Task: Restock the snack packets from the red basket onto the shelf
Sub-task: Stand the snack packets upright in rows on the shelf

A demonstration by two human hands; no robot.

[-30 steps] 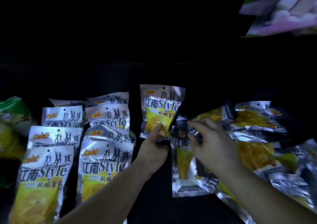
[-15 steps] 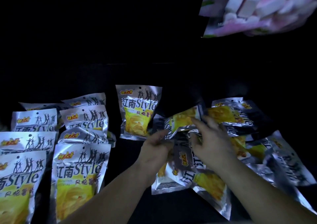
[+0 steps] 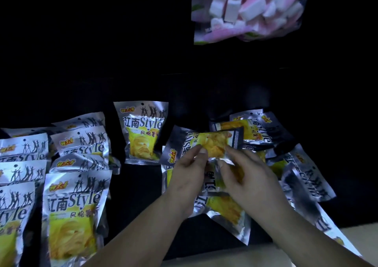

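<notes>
Since 0.5 s ago: sideways chip packet [image 3: 212, 144] now lifted off the pile. Left hand [image 3: 189, 176] and right hand [image 3: 248, 181] both pinch its lower edge, fingers closed.

This looks like a shop. Many of the same shiny silver and yellow chip packets [image 3: 73, 211] lie in rows on a dark shelf [image 3: 141, 182]. A clear bag of pink and white marshmallows [image 3: 247, 11] hangs above.

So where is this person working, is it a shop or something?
Probably a shop shelf, though it is too dark to be sure. Many identical silver snack packets stand in rows, a bag of pink and white sweets hangs above, and both hands are sorting one packet.
</notes>
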